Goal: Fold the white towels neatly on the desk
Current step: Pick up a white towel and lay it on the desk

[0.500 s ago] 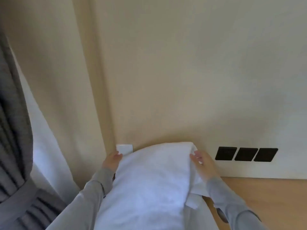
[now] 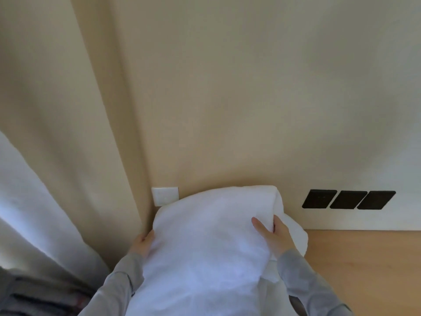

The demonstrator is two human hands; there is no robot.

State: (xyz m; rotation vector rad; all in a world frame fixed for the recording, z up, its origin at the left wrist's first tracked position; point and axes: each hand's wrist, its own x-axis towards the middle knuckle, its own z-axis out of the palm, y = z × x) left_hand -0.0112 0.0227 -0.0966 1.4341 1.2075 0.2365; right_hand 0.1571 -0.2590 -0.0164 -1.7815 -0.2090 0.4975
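Observation:
A large white towel [image 2: 205,236] is held up in front of me, its top edge near the wall, its lower part running out of the bottom of the view. My left hand [image 2: 142,245] grips its left edge, fingers tucked behind the cloth. On the right side, my right hand [image 2: 272,236] pinches a fold of the towel between thumb and fingers. More white cloth [image 2: 296,236] hangs behind that hand over the wooden desk [image 2: 364,270].
A beige wall rises straight ahead, with a white switch plate [image 2: 165,196] and three black socket plates [image 2: 348,199] low on it. A pale curtain [image 2: 45,179] hangs at the left, grey fabric [image 2: 34,297] below it.
Both hands have moved lower and nearer to me along the towel's sides. The right hand now pinches a fold further in from the towel's right edge. The view has shifted slightly.

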